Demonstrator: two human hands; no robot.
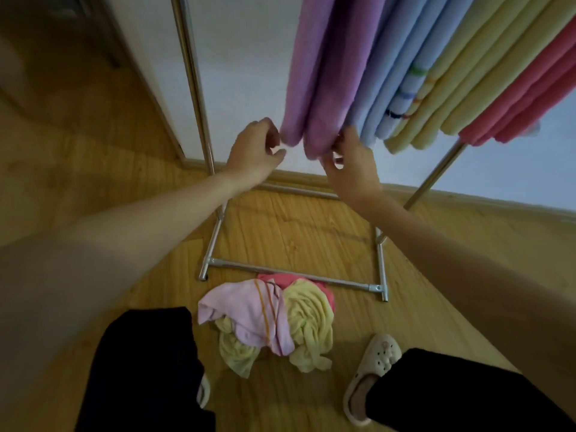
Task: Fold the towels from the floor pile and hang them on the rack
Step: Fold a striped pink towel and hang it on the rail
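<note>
Two folded purple towels [324, 76] hang at the left end of the metal rack [193, 79], beside blue [402, 67], yellow [467, 73] and pink [530, 98] ones. My left hand [255, 148] pinches the bottom edge of the leftmost purple towel. My right hand [349, 157] grips the lower end of the second purple towel. On the wooden floor below lies the pile [271, 322]: a pale pink towel with orange stripes, yellow towels and a pink one underneath.
The rack's base bar [296, 272] crosses the floor just behind the pile. A white wall [249, 73] and wooden skirting stand behind the rack. My legs in dark trousers and a beige clog [371, 372] flank the pile.
</note>
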